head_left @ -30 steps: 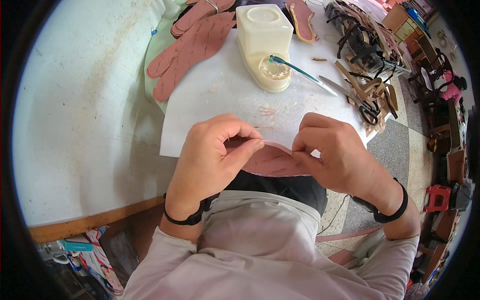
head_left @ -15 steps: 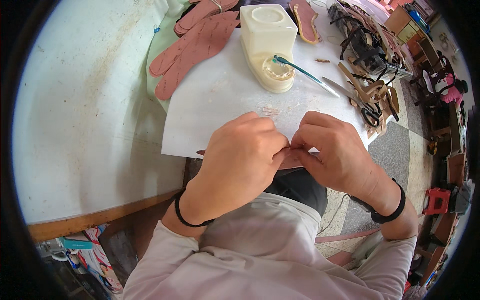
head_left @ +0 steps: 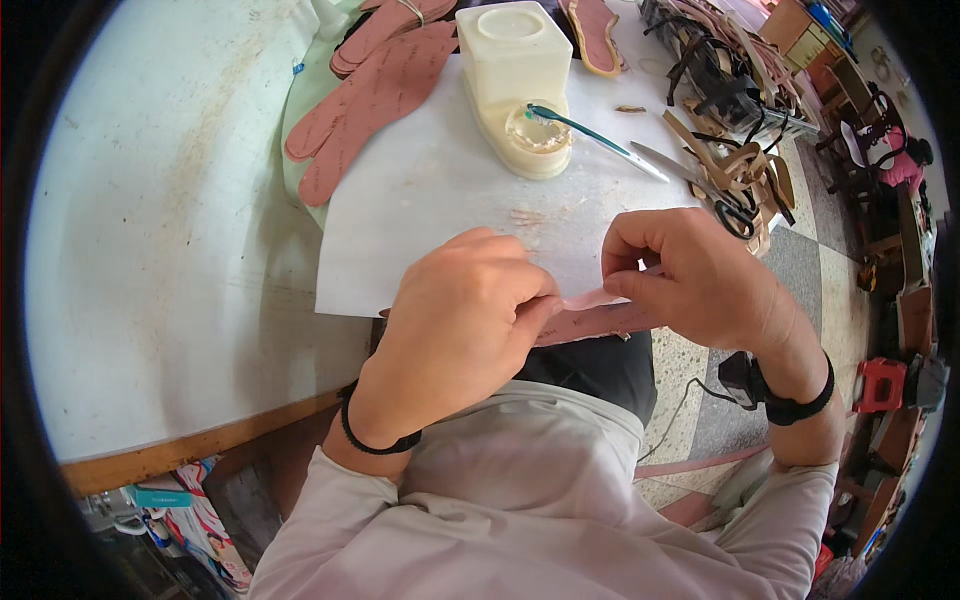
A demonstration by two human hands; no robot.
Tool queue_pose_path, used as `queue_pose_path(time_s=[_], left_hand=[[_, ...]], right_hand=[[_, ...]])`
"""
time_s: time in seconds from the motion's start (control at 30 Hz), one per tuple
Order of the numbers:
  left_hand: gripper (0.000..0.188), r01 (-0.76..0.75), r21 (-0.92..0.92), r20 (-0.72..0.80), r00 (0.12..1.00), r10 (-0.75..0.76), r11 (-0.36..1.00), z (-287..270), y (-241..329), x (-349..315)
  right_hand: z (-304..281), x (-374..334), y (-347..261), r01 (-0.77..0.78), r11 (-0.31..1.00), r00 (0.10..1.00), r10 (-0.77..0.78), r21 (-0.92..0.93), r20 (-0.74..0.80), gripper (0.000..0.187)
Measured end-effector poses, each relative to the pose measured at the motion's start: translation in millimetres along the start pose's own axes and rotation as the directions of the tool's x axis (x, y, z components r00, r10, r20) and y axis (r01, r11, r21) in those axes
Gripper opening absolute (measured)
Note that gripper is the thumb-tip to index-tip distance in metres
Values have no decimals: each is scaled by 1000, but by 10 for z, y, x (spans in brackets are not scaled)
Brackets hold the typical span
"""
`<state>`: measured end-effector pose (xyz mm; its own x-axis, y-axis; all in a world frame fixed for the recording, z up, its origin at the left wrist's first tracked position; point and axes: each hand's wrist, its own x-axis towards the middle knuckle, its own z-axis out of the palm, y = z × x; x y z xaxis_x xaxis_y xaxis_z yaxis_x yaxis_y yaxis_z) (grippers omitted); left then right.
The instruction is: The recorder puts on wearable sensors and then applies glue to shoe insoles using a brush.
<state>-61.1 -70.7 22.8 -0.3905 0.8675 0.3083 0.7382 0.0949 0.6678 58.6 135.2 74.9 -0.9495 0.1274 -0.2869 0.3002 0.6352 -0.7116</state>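
Observation:
At the table's near edge, a thin pale pink strip (head_left: 590, 299) stretches between my hands. My left hand (head_left: 465, 305) is closed, thumb and finger pinching the strip's left end. My right hand (head_left: 700, 282) pinches its other end, raised slightly higher. Just below the strip lies a reddish-pink insole (head_left: 592, 324) above my lap, its far left tip peeping out past my left hand. Whether my left fingers also grip the insole is hidden. Beyond my hands stands a cream plastic container (head_left: 512, 62) whose front cup holds white paste, a teal and white toothbrush (head_left: 600, 144) resting across it.
Pink insoles (head_left: 375, 112) are stacked at the far left. Another insole with a pale edge (head_left: 596, 38) lies at the back. Scissors (head_left: 735, 216) and tan strips (head_left: 745, 165) sit on the right, before a bin of straps (head_left: 725, 75). A pale wall (head_left: 170, 220) borders the left.
My right hand has moved right, away from my left, so the pink strip now shows stretched between them. More of the insole is visible. The view has shifted slightly.

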Motion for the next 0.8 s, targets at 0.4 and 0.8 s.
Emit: queue_pose_path(time_s=[0.4,0.8], left_hand=[[5,48,-9,2,999,-48,999,-1,-24,-32],[4,95,-68,-24,995,-97,993,-19,-90,-78]], right_hand=[[28,-39,-84,-52,999,999,52,1,-7,13],[194,-72,40,110,977,979,-139,-184,-148,7]])
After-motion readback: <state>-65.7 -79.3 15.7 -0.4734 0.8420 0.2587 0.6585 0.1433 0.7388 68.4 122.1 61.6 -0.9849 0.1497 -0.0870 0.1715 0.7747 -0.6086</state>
